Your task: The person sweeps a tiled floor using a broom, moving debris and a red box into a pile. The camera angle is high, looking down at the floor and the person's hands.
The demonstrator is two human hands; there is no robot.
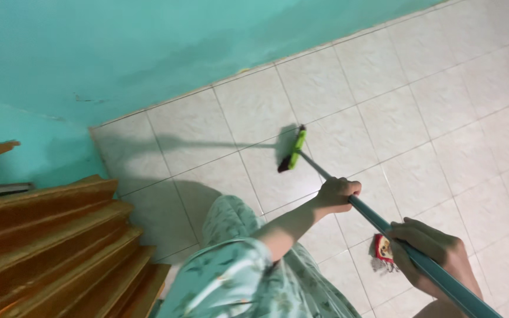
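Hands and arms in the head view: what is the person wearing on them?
Both hands are bare, with no gloves, rings or watch to be seen. The left hand comes out of a loose, pale green sleeve printed with a small leafy pattern, which ends about the elbow. The right hand shows no sleeve up to the picture's edge.

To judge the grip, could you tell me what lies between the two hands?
Only a short bare stretch of the teal broom handle separates left hand from right hand, in the head view.

I count one long teal-handled broom with a green head, two bare hands on it, the left hand and the right hand, one small red wrapper on the floor, and perhaps five wooden stair treads.
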